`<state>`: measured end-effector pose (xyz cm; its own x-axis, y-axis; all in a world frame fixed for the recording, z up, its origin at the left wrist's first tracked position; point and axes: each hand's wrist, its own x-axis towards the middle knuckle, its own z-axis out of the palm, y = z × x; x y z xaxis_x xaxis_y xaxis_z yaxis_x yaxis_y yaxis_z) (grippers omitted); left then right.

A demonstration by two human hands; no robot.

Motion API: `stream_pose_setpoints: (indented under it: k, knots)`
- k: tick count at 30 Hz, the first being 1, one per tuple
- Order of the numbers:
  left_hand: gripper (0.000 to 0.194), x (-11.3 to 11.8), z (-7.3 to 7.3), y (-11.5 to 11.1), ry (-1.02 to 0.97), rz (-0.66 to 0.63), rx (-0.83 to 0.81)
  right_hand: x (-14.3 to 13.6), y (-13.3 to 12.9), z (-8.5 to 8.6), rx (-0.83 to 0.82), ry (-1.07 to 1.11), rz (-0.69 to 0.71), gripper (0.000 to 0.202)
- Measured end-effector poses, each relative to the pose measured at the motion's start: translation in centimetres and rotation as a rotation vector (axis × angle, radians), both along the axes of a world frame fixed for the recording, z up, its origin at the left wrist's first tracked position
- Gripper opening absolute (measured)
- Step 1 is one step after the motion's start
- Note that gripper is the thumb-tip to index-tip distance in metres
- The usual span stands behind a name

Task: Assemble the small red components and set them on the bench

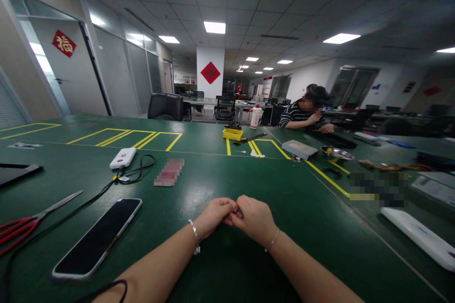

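My left hand and my right hand meet at the fingertips above the green table. Both are closed in a pinch. Something tiny with a spot of red shows between the fingers, too small to name. A thin silver bracelet circles each wrist. To the left of my forearm lies a phone in a pale case, its screen dark. Scissors with red handles rest at the far left. A blurred-out reddish card or slip lies beyond my left hand.
A white power bank with a black cable lies left. Ahead stand a yellow box and a white bottle. Rightward are a grey box, a metal bowl and a white device. A person sits across.
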<state>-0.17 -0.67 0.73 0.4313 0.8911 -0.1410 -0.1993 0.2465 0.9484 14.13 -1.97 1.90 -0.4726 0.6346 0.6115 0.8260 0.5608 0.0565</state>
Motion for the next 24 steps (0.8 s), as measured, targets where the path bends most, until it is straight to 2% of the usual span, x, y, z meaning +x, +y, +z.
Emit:
stream_pose_setpoints:
  k: [13, 19, 24]
  knots:
    - [0.021, -0.12, -0.20, -0.11, -0.011, -0.009, 0.035, 0.25, -0.02, -0.12, -0.057, -0.003, 0.046, 0.029]
    - [0.024, -0.32, -0.04, -0.26, -0.055, -0.027, 0.060, 0.28, -0.05, -0.02, -0.070, 0.040, 0.067, 0.026]
    - [0.024, -0.08, 0.05, -0.44, -0.023, -0.011, 0.074, 0.60, -0.08, 0.22, -0.020, -0.003, 0.070, 0.024]
